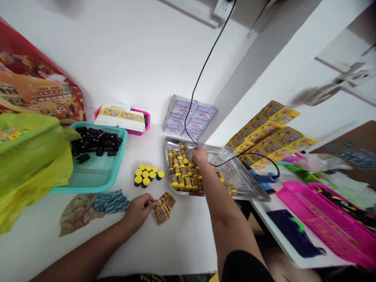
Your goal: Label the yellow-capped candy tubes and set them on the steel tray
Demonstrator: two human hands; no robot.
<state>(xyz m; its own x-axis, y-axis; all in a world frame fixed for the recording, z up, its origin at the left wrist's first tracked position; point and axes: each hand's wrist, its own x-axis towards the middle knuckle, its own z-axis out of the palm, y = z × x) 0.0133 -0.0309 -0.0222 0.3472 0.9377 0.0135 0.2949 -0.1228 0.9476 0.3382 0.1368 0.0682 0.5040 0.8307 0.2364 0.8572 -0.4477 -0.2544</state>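
My left hand (pixel 140 209) is low over the white table, thumb and fingers pinched at the edge of a few small printed cards (pixel 161 212) in yellow, orange and purple. Farther off, my right hand (pixel 201 154) reaches into a metal tray (pixel 188 192); its fingers are closed, and what they hold is hidden. Rows of small canisters with yellow caps and printed wraps (pixel 182 172) lie on the tray's left part. Left of the tray, several black canisters with yellow lids (pixel 146 174) stand upright in a cluster.
A teal basket (pixel 88 178) holds black canisters, beside a yellow plastic bag (pixel 38 156). Cloths (pixel 88 209) lie in front. Purple boxes (pixel 189 117) and yellow boxes (pixel 267 133) stand against the wall. A black cable (pixel 202 70) hangs over the tray. Pink baskets (pixel 323 219) sit right.
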